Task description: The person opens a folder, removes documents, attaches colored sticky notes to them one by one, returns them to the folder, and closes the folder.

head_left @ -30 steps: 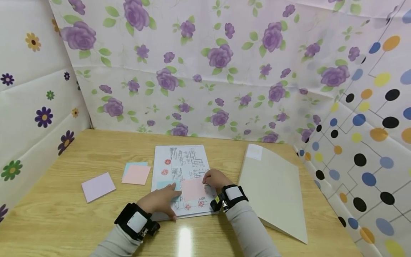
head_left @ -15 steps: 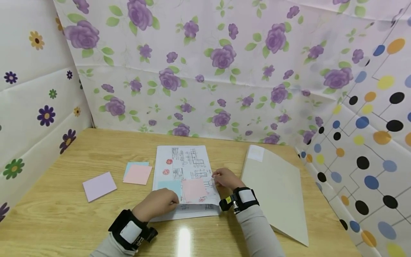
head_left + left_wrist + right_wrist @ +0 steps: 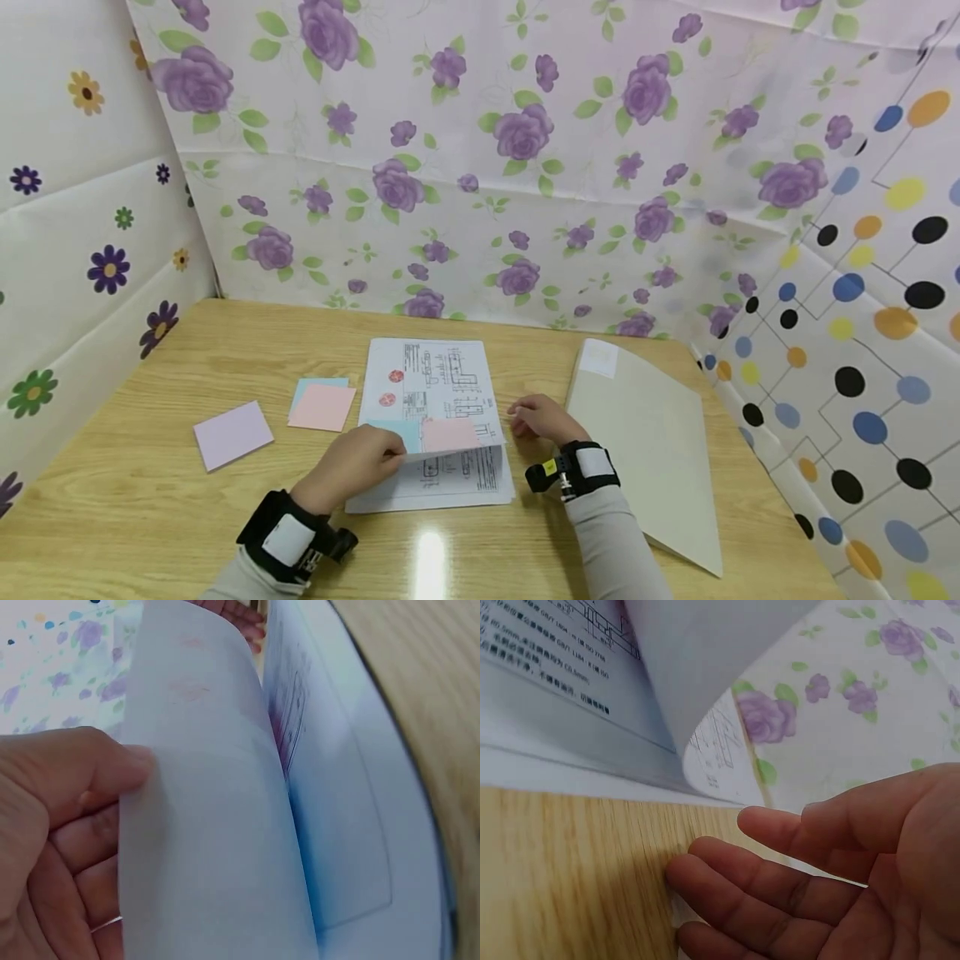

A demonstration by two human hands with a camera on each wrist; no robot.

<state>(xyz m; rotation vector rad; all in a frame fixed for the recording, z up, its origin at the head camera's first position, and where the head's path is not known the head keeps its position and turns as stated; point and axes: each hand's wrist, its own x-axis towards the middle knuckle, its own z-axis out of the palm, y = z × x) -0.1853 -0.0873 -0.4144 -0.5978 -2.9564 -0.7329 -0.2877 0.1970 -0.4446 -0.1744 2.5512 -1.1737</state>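
Note:
A stack of printed drawing sheets (image 3: 427,492) lies on the table. My left hand (image 3: 356,462) pinches the near edge of the top sheet (image 3: 420,379), its thumb on the sheet's underside in the left wrist view. That sheet (image 3: 202,795) curls up off the printed page (image 3: 337,817) under it. A blue sticky note (image 3: 397,431) and a pink sticky note (image 3: 448,434) sit side by side on the lifted sheet. Just right of the stack my right hand (image 3: 543,419) holds nothing; its fingers (image 3: 742,881) are loosely bent close to the paper edge.
Left of the stack lie a pink note (image 3: 324,407) overlapping a blue note (image 3: 300,389), and a lilac note pad (image 3: 233,435). A cream folder (image 3: 637,442) with a white label lies at the right. Patterned sheeting (image 3: 465,158) walls in the wooden table (image 3: 255,508).
My left hand has gone from lying on the top sheet to gripping its near edge and raising it. My right hand has drawn off the paper to the right.

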